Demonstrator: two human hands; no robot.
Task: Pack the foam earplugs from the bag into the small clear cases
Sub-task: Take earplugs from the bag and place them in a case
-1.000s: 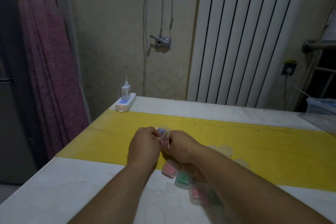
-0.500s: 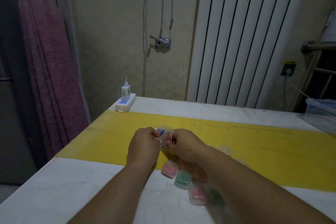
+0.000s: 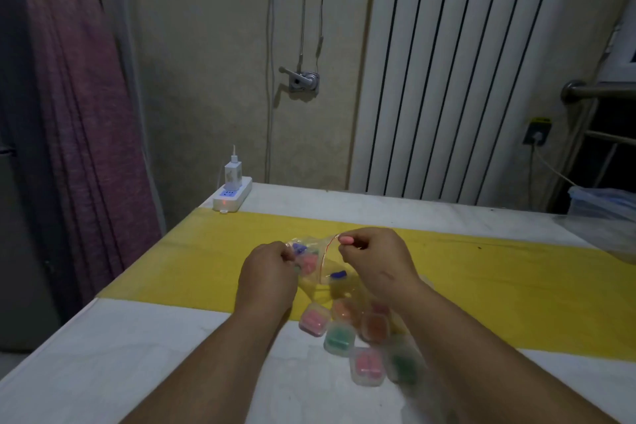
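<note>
Head view: the left hand (image 3: 266, 268) pinches the clear bag (image 3: 318, 265) by its edge; the right hand (image 3: 373, 260) grips a pink earplug (image 3: 347, 239) above the bag's mouth. The earplug looks light and squashy, so fingertips suffice. Filled cases (image 3: 340, 337) lie on the table (image 3: 137, 354) below both grips.

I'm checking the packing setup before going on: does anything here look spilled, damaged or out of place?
Nothing stands out. Both hands, left and right, hold the clear bag open, earplugs inside, a pink earplug pinched in the right fingers. The filled cases lie in a loose cluster on the table, none visibly spilled.
</note>
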